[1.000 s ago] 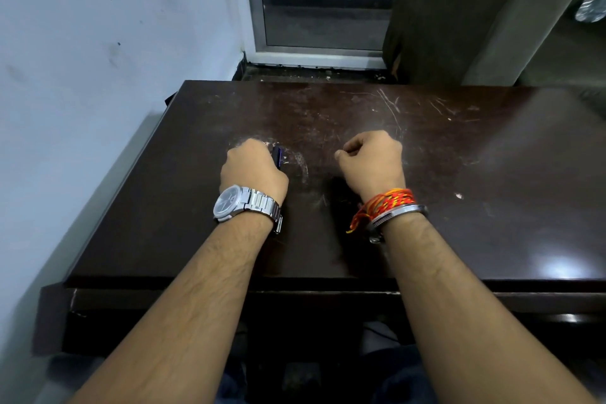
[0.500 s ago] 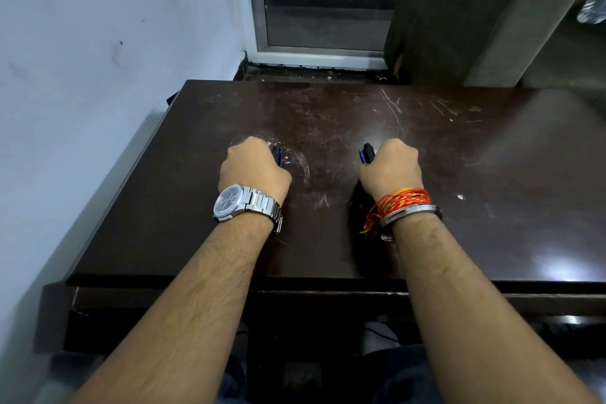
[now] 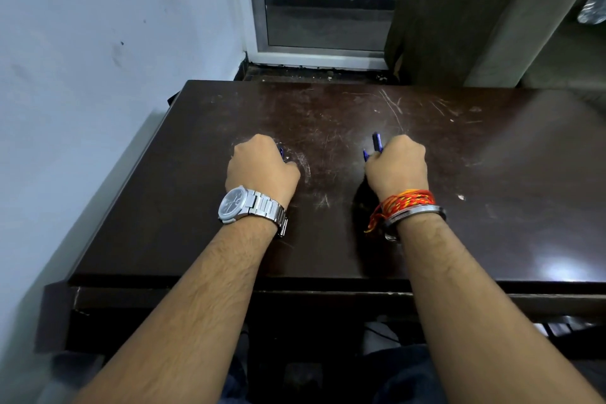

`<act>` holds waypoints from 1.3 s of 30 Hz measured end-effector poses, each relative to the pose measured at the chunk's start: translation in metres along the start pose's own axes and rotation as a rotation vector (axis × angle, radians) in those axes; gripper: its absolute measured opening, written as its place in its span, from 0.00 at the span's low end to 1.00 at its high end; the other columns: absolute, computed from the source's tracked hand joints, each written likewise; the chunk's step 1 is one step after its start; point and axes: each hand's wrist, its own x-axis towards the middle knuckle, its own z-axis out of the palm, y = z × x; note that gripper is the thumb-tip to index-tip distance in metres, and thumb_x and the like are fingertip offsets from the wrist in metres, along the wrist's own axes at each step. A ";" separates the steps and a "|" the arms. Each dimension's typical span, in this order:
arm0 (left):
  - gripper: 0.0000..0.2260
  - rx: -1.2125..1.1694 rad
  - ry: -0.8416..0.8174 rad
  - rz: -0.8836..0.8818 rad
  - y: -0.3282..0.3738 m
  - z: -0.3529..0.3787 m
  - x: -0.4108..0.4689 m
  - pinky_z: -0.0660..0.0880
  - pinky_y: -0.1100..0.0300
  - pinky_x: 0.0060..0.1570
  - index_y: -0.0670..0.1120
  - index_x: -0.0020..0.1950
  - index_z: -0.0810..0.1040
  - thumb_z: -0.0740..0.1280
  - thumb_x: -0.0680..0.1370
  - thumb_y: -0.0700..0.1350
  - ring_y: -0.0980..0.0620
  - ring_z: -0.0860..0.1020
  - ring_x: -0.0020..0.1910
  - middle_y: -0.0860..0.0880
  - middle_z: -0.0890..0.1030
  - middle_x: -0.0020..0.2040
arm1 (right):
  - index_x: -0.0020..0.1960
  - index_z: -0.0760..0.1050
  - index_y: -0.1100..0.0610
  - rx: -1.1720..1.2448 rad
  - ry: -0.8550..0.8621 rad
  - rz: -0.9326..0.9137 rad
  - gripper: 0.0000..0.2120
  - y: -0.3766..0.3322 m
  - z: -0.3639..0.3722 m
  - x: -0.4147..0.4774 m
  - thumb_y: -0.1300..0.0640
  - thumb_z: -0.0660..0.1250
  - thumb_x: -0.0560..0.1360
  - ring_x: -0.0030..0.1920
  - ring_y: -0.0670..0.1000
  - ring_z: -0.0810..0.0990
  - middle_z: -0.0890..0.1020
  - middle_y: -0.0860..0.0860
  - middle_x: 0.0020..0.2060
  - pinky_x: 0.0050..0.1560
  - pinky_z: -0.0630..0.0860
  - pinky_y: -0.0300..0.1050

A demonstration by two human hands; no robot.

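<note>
Right hand (image 3: 396, 167) with blue piece (image 3: 377, 143) shifted away from left hand (image 3: 260, 167).

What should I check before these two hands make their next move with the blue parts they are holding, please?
1. Right hand grips its blue pen part, whose end sticks out past the fingers: ok.
2. Left hand grips the blue sliver: cannot tell how firmly, since little of it shows.
3. The two hands are apart, with a gap between them: ok.
4. Both hands are low over the table: ok.
5. Whether a writing tip is exposed: cannot tell.
6. Watch and thread bracelet sit back at the wrists, away from the blue parts: ok.
</note>
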 end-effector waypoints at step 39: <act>0.12 -0.675 -0.181 -0.234 0.018 0.016 -0.009 0.74 0.54 0.31 0.46 0.34 0.73 0.60 0.73 0.51 0.47 0.74 0.31 0.52 0.74 0.30 | 0.35 0.82 0.53 0.645 0.102 -0.047 0.10 -0.021 -0.002 -0.005 0.48 0.74 0.71 0.34 0.44 0.80 0.84 0.48 0.31 0.40 0.78 0.41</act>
